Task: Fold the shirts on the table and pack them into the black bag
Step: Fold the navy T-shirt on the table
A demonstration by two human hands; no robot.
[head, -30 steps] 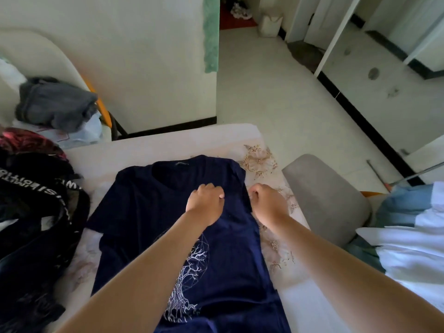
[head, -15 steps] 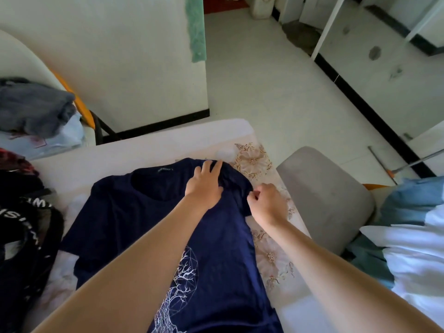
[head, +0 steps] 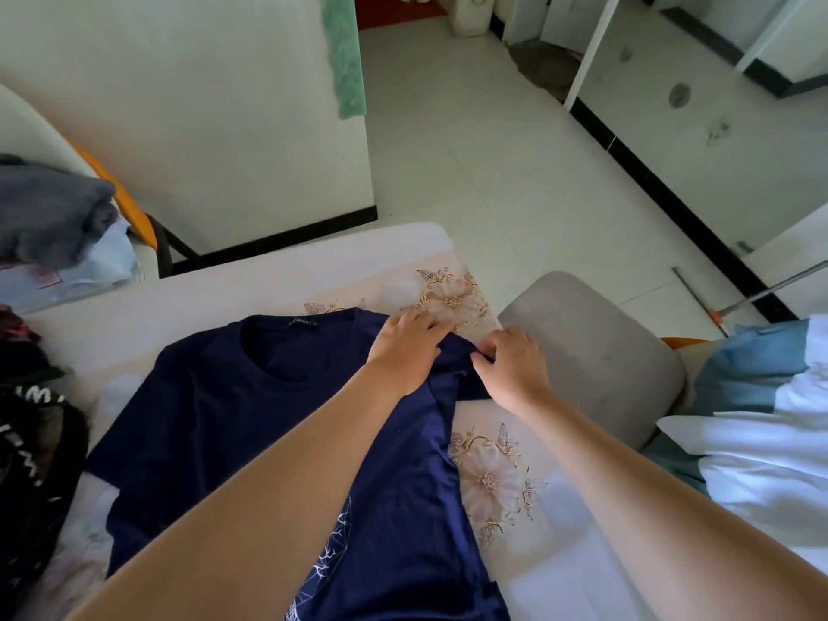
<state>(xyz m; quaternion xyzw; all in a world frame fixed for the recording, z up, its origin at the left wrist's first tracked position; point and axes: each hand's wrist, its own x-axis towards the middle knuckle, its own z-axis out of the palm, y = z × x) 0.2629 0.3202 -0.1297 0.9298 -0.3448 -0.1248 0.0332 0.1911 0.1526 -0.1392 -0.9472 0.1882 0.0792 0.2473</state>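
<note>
A navy blue T-shirt (head: 233, 423) with a white tree print lies face up on the floral-covered table (head: 269, 280), collar toward the far edge. My left hand (head: 405, 351) lies flat on the shirt's right shoulder, fingers stretched out onto the cloth. My right hand (head: 513, 365) pinches the right sleeve just beside it. The black bag (head: 31, 477) with white lettering slumps at the table's left edge, partly cut off.
A grey padded chair back (head: 596, 351) stands close on the right of the table. White and light blue clothes (head: 761, 441) are piled at the far right. A grey garment (head: 49, 217) lies on a chair at the left. Tiled floor stretches beyond.
My left hand has uncurled and slid toward the shoulder's far right edge, now lying flat. My right hand has moved along the sleeve. The view has tilted so the shirt sits lower.
</note>
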